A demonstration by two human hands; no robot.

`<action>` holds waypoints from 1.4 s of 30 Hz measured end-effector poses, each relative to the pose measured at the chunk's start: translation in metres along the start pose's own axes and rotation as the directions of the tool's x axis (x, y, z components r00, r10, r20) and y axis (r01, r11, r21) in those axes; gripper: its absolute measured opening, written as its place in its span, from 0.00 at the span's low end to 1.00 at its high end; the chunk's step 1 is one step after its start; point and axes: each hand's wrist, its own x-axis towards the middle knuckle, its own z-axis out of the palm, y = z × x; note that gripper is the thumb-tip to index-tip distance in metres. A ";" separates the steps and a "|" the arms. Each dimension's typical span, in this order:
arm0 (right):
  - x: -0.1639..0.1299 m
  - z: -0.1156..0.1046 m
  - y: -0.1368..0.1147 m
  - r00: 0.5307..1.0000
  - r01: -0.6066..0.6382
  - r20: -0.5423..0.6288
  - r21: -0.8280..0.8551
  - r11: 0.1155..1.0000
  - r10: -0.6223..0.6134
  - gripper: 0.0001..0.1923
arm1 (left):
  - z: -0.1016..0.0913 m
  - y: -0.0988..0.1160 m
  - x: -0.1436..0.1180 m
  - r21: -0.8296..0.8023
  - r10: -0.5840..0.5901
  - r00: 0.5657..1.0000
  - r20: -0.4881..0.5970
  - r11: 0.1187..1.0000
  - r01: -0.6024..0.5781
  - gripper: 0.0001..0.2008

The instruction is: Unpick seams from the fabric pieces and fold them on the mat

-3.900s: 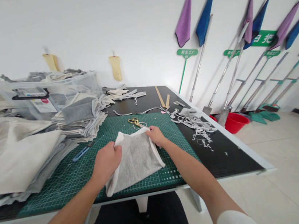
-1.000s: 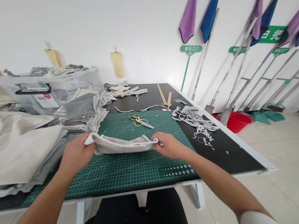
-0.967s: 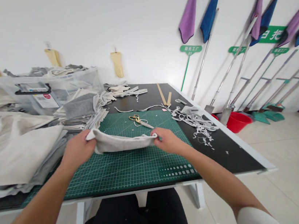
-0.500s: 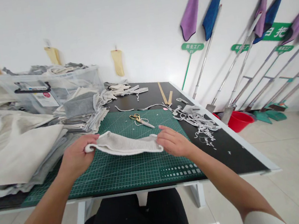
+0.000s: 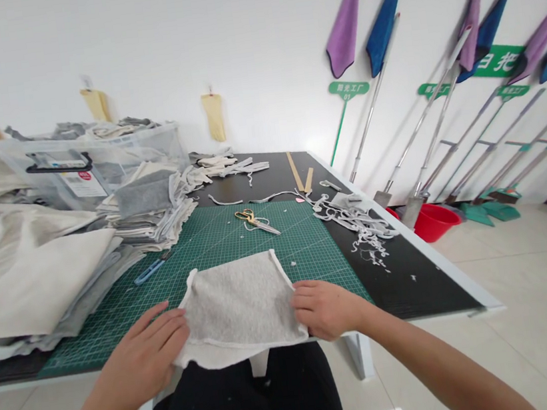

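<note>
One grey cloth piece (image 5: 239,307), flat on green cutting mat (image 5: 220,259) at near edge of table (image 5: 414,280), overhanging slightly. Left hand (image 5: 145,356) fingers resting flat on left edge; right hand (image 5: 322,306) fingers curled onto right edge. Beyond: one scissors (image 5: 255,221), one blue cutter (image 5: 150,270), fabric stacks (image 5: 36,276) left, trimmings (image 5: 356,221) right.
</note>
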 end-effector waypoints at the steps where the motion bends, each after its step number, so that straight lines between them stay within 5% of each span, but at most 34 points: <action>1: 0.001 -0.003 0.001 1.000 -0.022 0.020 0.026 0.999 0.022 0.05 | 0.001 0.004 -0.002 0.011 -0.003 1.000 -0.007 1.000 0.003 0.18; 10: 0.042 -0.009 0.008 0.944 -0.321 0.071 -0.026 0.947 0.322 0.29 | 0.013 0.032 -0.007 0.099 0.066 0.995 -0.074 0.993 -0.058 0.14; 16: 0.074 0.010 0.034 0.891 -0.431 0.127 -0.060 0.900 0.435 0.22 | 0.011 0.038 0.002 0.191 0.095 0.994 -0.049 0.978 -0.084 0.15; 27: 0.121 0.029 0.064 0.885 -0.448 0.102 -0.079 0.891 0.454 0.16 | 0.022 0.059 0.029 0.252 0.071 0.995 -0.067 0.966 -0.052 0.14; 36: 0.082 0.013 0.013 0.947 -0.311 0.006 0.281 0.908 0.322 0.22 | 0.036 0.072 0.050 0.198 0.005 0.999 -0.034 0.980 0.001 0.16; 42: 0.074 0.027 0.016 0.946 -0.319 0.021 0.221 0.922 0.322 0.21 | 0.046 0.080 0.063 0.099 -0.070 0.997 -0.032 0.992 0.072 0.16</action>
